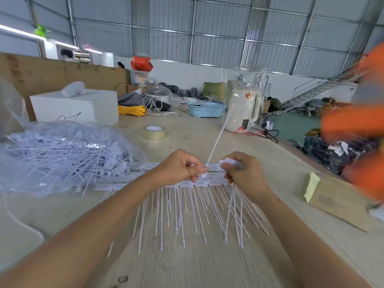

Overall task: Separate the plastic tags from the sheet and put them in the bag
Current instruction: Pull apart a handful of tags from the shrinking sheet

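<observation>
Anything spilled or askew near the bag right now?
Yes. Loose tags lie outside the bag's mouth on the table, near the sheet's left end. One tag sticks up from the sheet while both hands grip it.

White matt plastic tags (182, 213); clear glossy plastic bag (68, 154); pale wood-grain table (187, 267), smooth; glossy tape roll (154, 132).
</observation>
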